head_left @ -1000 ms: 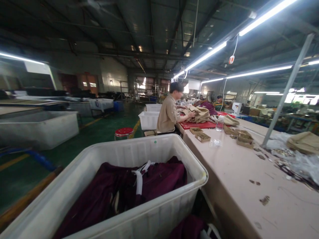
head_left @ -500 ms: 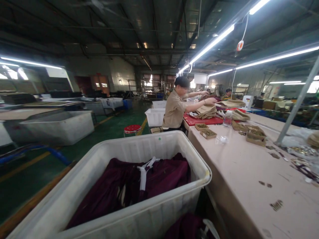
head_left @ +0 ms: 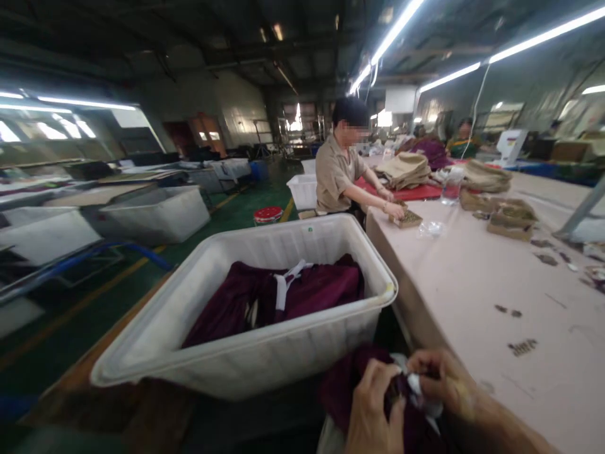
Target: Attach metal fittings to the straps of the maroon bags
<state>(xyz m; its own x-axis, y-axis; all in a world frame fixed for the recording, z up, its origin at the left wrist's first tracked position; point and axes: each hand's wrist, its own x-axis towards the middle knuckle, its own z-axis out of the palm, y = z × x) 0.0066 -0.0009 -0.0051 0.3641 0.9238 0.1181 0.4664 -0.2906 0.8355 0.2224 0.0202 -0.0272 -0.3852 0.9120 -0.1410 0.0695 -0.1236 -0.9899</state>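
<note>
At the bottom right, a maroon garment (head_left: pixel 343 381) with white strips hangs low beside the table. My left hand (head_left: pixel 375 403) is closed on it, thumb and fingers pinching the cloth. From the right, my right hand (head_left: pixel 439 381) grips a white part of the same garment, close to the left hand's fingertips. Whether something small lies between the fingers is too blurred to make out. Just ahead stands a white plastic bin (head_left: pixel 241 372) with more maroon garments (head_left: pixel 316 293) in it, a white strip (head_left: pixel 281 291) lying on top.
On the right, a long table (head_left: pixel 472 284) bears small metal pieces (head_left: pixel 522 347), cardboard boxes (head_left: pixel 513 221) and a clear plastic bag (head_left: pixel 432 228). A co-worker (head_left: pixel 338 170) sits at its far side, reaching into a small box (head_left: pixel 410 219). A red stool (head_left: pixel 268 214) stands behind the bin.
Both my hands have come into view, holding the maroon garment. The view has tilted down and shifted left. The co-worker's hands have moved from the beige cloth pile to the small box.
</note>
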